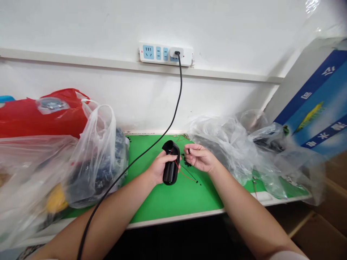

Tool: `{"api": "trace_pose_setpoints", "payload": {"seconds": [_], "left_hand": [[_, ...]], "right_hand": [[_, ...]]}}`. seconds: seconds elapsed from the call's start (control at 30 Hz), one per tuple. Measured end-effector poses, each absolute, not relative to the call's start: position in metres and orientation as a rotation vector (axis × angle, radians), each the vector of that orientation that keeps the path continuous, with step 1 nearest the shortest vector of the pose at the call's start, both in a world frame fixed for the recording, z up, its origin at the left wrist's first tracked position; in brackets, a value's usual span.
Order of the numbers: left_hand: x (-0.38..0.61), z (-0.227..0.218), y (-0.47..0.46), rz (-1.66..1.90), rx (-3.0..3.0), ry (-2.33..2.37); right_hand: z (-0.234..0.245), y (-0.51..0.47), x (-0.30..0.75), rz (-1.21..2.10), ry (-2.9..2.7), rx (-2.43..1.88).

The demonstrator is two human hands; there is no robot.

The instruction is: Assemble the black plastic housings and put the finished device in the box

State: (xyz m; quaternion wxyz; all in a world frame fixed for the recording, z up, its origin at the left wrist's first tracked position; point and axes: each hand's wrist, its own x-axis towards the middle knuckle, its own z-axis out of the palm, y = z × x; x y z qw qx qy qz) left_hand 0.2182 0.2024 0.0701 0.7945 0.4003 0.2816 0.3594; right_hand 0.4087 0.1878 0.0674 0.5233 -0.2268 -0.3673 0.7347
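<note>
My left hand (159, 167) is wrapped round a black plastic housing (170, 172), a rounded, elongated shell with a hollow at its upper end. The thumb lies across its middle. From the housing a thin red wire (185, 175) and a dark wire trail down to the right, ending near a tiny black connector (197, 182). To the right, my right hand (200, 157) pinches a small black part (189, 151) between thumb and fingertips, apart from the housing. Several small black pieces (187, 161) lie on the green mat just beside and under that hand.
A black cable (141, 154) runs from a wall power strip (166, 54) down past my left forearm. Plastic bags (92, 162) and a red bag (43, 117) fill the left. More clear bags (225, 148) and a blue printed box (320, 97) stand right. The green tabletop (151, 206) has a white front edge.
</note>
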Motion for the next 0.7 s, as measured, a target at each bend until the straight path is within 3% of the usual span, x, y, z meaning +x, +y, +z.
{"api": "trace_pose_setpoints", "payload": {"seconds": [0.7], "left_hand": [[0.2196,0.0716,0.2033,0.887,0.853,0.666]], "right_hand": [[0.0675,0.1882,0.4027,1.604,-0.930,-0.647]]}}
